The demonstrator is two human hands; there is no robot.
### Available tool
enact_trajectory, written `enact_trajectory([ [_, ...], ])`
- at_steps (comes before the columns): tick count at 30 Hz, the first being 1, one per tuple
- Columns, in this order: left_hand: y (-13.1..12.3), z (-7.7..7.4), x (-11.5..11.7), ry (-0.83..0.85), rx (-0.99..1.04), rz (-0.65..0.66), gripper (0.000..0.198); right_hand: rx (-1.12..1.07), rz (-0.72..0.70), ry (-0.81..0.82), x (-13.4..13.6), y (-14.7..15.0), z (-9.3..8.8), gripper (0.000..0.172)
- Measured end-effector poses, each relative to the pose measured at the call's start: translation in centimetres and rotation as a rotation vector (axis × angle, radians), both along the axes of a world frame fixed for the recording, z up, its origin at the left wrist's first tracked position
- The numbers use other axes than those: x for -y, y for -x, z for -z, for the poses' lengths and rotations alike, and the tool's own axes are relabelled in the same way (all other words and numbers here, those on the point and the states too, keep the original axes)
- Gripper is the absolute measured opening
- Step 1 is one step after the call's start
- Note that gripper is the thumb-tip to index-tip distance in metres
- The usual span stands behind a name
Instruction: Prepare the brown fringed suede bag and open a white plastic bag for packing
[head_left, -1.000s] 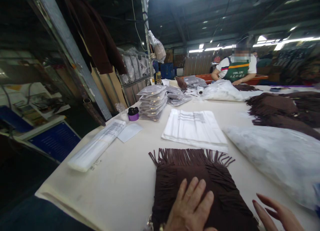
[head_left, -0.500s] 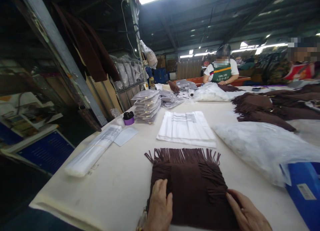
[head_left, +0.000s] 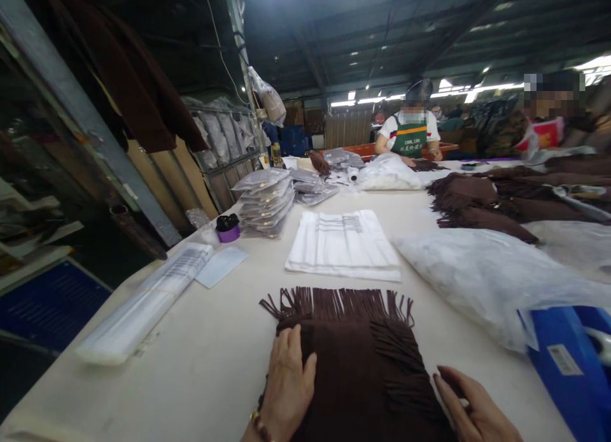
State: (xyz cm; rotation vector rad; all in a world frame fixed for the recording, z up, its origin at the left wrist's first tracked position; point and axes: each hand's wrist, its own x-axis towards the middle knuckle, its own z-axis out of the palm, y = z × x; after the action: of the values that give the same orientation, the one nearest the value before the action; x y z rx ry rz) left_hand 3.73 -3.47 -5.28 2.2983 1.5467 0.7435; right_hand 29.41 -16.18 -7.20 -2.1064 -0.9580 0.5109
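Note:
A folded dark brown garment point(head_left: 348, 365) with fringe along its far edge and down its sides lies on the white table in front of me. My left hand point(head_left: 289, 378) rests on its left side, fingers stretched out and thumb apart. Just off its right edge is my right hand point(head_left: 472, 404), with thumb and fingers apart and nothing seen between them. Beyond the far fringe lies a stack of flat white plastic bags point(head_left: 344, 244) with printed lines.
At the left lie a bundle of clear bags point(head_left: 147, 308), a pale card point(head_left: 222, 265) and a purple tape roll point(head_left: 228, 230). Packed garments point(head_left: 267, 203) are stacked behind. Clear plastic point(head_left: 477, 283), a blue bag point(head_left: 568, 359) and brown fringed garments point(head_left: 477, 197) lie right. A co-worker point(head_left: 410, 133) stands across.
My right hand has come away from the garment's right edge. My left hand still rests on the garment, and the whole view has shifted slightly to the right.

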Motion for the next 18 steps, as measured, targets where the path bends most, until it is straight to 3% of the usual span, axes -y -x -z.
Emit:
enact_trajectory([
  [4, 0.2, -1.2, 0.2, -0.037, 0.065, 0.491, 0.045, -0.297, 0.065, 0.014, -2.6, -1.1, -1.1, 0.054],
  [5, 0.8, -1.7, -0.1, -0.053, 0.104, 0.52, 0.041, -0.415, 0.077, -0.003, -3.2, -1.4, -1.5, 0.053],
  [6, 1.6, -2.2, -0.7, -0.046, 0.158, 0.446, 0.035, -0.536, 0.096, -0.022, -3.8, -1.7, -2.0, 0.052],
  [8, 3.5, -3.2, -2.5, 0.117, 0.293, 0.061, 0.03, -0.746, 0.127, -0.046, -5.0, -2.2, -3.0, 0.05],
  [9, 4.4, -3.5, -3.6, 0.282, 0.361, -0.133, 0.035, -0.829, 0.127, -0.037, -5.6, -2.4, -3.5, 0.047],
  [11, 5.8, -4.1, -5.8, 0.688, 0.516, -0.296, 0.042, -0.969, 0.055, 0.018, -6.7, -2.8, -4.3, 0.04],
  [14, 6.3, -4.1, -8.4, 1.243, 0.755, -0.155, 0.039, -1.172, -0.171, 0.129, -8.3, -3.3, -4.5, 0.033],
  [18, 4.9, -2.9, -11.1, 1.682, 0.943, -0.02, 0.033, -1.424, -0.284, 0.142, -10.2, -3.6, -3.7, 0.027],
])
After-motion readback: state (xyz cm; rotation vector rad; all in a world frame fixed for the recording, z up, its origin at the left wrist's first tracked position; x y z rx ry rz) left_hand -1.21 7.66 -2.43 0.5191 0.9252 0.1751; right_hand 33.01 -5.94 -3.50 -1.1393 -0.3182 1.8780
